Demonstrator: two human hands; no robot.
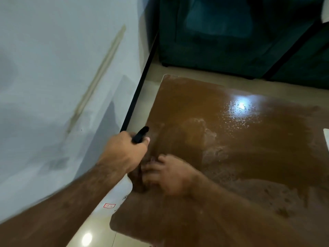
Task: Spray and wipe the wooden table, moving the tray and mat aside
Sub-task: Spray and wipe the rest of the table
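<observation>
The wooden table [240, 139] fills the right half of the view, its top wet and glossy with droplets and smeared streaks. My left hand [124, 152] is at the table's left edge, gripping the black trigger head of a spray bottle [140, 134]. The bottle's white body [118, 195] hangs below my wrist. My right hand [169, 177] is blurred and presses down on the table near the left edge. Its fingers lie on what looks like a dark brown cloth [138, 177]. The tray and mat cannot be made out.
A white wall [53, 86] with a black skirting strip [140, 86] runs close along the table's left side. A dark teal sofa [231, 36] stands behind the table. Beige floor tiles [99, 229] show at the left, and a white edge [326, 138] pokes in at far right.
</observation>
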